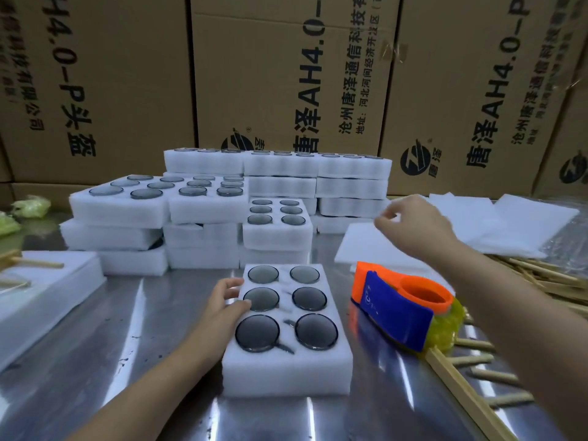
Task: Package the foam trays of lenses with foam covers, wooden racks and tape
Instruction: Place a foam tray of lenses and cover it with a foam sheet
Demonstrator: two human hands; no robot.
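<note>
A white foam tray with several dark round lenses lies in front of me on the steel table. My left hand holds the tray's left edge, thumb on top beside a lens. My right hand hovers over a thin white foam cover at the right, fingers loosely bent and holding nothing. An orange and blue tape dispenser with yellowish tape lies right of the tray. Wooden racks lie along the right side.
Stacks of lens-filled foam trays stand behind the near tray. More foam sheets lie at the far right. A packaged block with wooden strips sits at the left. Cardboard boxes wall off the back.
</note>
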